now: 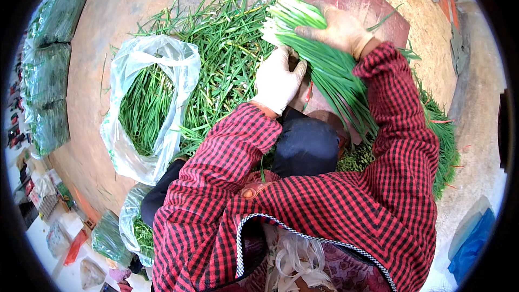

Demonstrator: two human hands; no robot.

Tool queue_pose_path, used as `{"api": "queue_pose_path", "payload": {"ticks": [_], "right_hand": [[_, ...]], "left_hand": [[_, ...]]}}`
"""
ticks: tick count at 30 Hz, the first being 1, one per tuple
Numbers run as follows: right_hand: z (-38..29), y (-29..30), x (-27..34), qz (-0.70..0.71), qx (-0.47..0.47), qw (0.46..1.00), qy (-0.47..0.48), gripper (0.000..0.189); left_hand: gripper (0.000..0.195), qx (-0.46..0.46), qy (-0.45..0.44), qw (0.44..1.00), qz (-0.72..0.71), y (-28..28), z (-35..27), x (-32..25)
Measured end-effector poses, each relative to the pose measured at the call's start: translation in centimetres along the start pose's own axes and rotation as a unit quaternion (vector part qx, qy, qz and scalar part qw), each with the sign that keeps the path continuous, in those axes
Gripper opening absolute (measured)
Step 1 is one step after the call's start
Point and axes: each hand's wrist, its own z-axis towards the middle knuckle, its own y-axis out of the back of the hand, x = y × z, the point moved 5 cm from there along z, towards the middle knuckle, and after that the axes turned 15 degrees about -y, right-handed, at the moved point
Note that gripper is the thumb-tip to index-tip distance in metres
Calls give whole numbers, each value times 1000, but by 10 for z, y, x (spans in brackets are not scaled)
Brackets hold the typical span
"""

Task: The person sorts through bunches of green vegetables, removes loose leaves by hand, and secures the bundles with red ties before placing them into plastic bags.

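Note:
A bundle of garlic chives (324, 61) lies slantwise over a reddish-brown board (365, 12), its white stalk ends at the upper left and green leaves trailing to the lower right. My right hand (340, 30), in a pale thin glove, clasps it from above, the thumb lying across the stalks. At the bundle's lower left edge, my gloved left hand (279, 79) grips it near the white ends, some fingertips hidden by the stalks. Left of that hand spreads a heap of loose chive leaves (231, 56).
An open clear plastic bag (182, 56) of chive leaves stands on my left. Packed bags of greens (50, 69) line the far left. More chives (444, 150) lie by my right elbow. A blue plastic bag (472, 247) is at the lower right.

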Motion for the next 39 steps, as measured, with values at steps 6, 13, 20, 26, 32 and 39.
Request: {"api": "queue_pose_path", "payload": {"ticks": [6, 13, 20, 26, 32, 39], "right_hand": [[2, -10, -8, 7, -64, 997, -33, 102], [-11, -14, -14, 85, -112, 982, 130, 113], [5, -21, -25, 254, 1, 963, 84, 105], [5, -23, -35, 268, -19, 960, 80, 98], [3, -23, -27, 242, -48, 965, 89, 91], [7, -21, -31, 197, -53, 976, 80, 89]], "left_hand": [[21, -14, 59, 995, -80, -2, -2, 17], [25, -67, 172, 938, -293, 17, -5, 28], [34, -154, 205, 914, -314, 41, 25, 22], [30, -112, 233, 877, -404, 36, 32, 25], [25, -125, 203, 912, -334, 43, 44, 28], [27, -200, 87, 950, -223, 104, 41, 18]]}}
